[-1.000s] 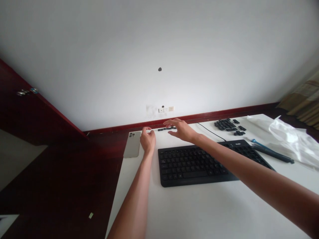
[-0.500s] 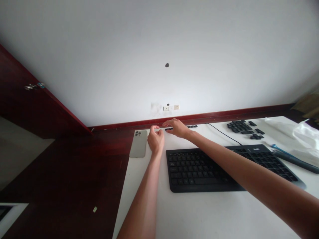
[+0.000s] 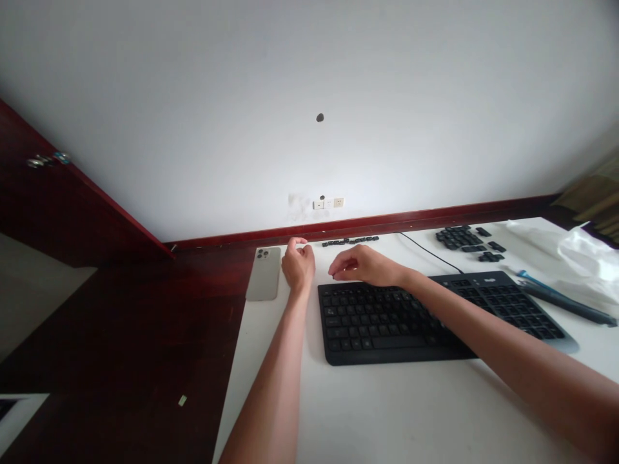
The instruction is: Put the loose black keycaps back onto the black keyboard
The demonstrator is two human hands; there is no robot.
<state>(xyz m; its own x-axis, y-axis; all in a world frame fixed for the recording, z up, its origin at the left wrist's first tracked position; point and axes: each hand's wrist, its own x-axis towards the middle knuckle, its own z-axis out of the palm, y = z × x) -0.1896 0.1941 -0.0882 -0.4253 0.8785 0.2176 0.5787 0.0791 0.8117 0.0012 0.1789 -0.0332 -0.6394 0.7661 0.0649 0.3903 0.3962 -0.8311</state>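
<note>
A black keyboard lies on the white table, with empty key places on its right part. Over its upper left edge is my right hand, fingers pinched together; a tiny dark thing shows at the fingertips, too small to name surely. My left hand rests curled at the far left of the table, beside a silver phone; what its fingers hold, if anything, is hidden. A row of small black keycaps runs along the far edge, beyond both hands.
A pile of black keycaps sits at the back right, near a cable. A blue and black tool and a white plastic bag lie at the right. The white table ends at the left above a dark red floor.
My right hand has come back from the row of keycaps to the keyboard's upper left edge, its fingers now closed. My left hand has hardly moved. The view has shifted slightly.
</note>
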